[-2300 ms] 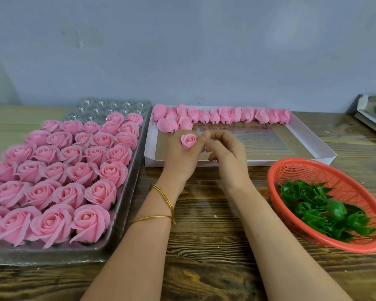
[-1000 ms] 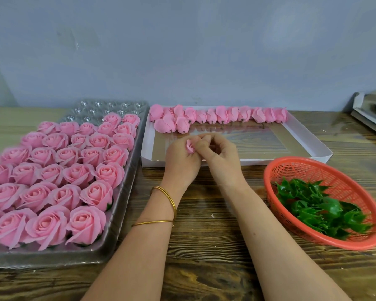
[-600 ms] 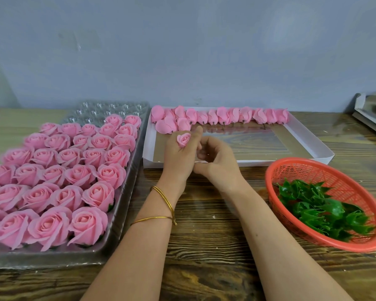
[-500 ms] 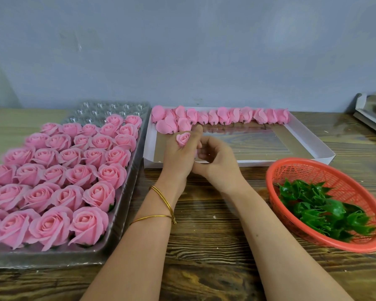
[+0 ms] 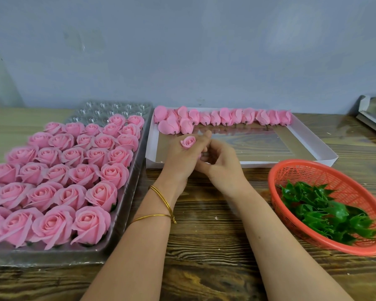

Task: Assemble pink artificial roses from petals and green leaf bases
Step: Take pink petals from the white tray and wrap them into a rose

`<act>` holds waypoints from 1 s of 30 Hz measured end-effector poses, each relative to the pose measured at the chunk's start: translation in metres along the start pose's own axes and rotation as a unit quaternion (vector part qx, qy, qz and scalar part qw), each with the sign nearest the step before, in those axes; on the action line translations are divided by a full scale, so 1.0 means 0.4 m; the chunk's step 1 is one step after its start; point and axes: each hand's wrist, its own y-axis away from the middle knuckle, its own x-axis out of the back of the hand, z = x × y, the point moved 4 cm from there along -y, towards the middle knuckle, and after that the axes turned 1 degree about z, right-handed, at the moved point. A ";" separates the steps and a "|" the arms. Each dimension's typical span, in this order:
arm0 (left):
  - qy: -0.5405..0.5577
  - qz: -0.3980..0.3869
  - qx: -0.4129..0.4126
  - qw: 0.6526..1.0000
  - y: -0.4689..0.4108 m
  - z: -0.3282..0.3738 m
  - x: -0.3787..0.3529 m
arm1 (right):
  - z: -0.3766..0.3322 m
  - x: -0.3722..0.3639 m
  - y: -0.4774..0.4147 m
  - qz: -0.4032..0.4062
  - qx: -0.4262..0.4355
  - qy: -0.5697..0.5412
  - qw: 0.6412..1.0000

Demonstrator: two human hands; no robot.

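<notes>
Low in the frame, two bare forearms reach up across the wooden table (image 5: 204,246), the left one wearing gold bangles (image 5: 161,198). At centre the left hand (image 5: 178,159) grips a small pink rosebud (image 5: 188,141) between thumb and fingers, while the right hand (image 5: 224,168) curls against it, fingers bent inward; whether it pinches anything I cannot tell. At left a clear tray (image 5: 130,203) holds rows of finished roses (image 5: 91,222), at right a red basket (image 5: 339,183) holds green leaf bases (image 5: 326,213), and beyond the hands a white box (image 5: 313,146) carries a row of pink petals (image 5: 226,117) along its far edge.
</notes>
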 end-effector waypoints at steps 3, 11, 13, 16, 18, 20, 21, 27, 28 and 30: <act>-0.032 -0.019 -0.024 0.999 -0.002 0.003 0.002 | 0.000 -0.002 0.002 -0.024 -0.002 0.000 1.000; -0.026 -0.005 -0.032 0.999 -0.007 -0.006 0.005 | 0.007 -0.005 0.000 -0.030 -0.010 0.000 1.000; -0.014 0.010 -0.024 1.000 -0.010 -0.009 0.003 | 0.005 -0.005 0.000 -0.024 -0.005 0.005 1.000; 0.013 0.023 -0.002 1.000 -0.012 -0.015 0.000 | 0.005 -0.005 -0.003 -0.009 0.009 0.018 1.000; 0.025 0.027 0.001 0.999 -0.014 -0.017 -0.002 | 0.007 -0.005 -0.006 0.005 0.013 0.017 1.000; 0.030 0.022 -0.005 0.999 -0.014 -0.016 -0.004 | 0.009 -0.005 -0.007 0.016 0.016 0.020 1.000; 0.032 0.018 -0.006 0.999 -0.014 -0.015 -0.007 | 0.010 -0.004 -0.007 0.020 0.017 0.021 0.999; 0.040 0.004 -0.019 0.999 -0.014 -0.018 -0.010 | 0.017 -0.002 -0.012 0.023 0.024 0.030 0.999; 0.040 -0.002 -0.023 0.999 -0.012 -0.017 -0.010 | 0.017 -0.001 -0.013 0.021 0.025 0.029 0.999; 0.033 -0.016 -0.026 0.999 -0.010 -0.016 -0.007 | 0.018 0.002 -0.014 0.014 0.026 0.030 0.999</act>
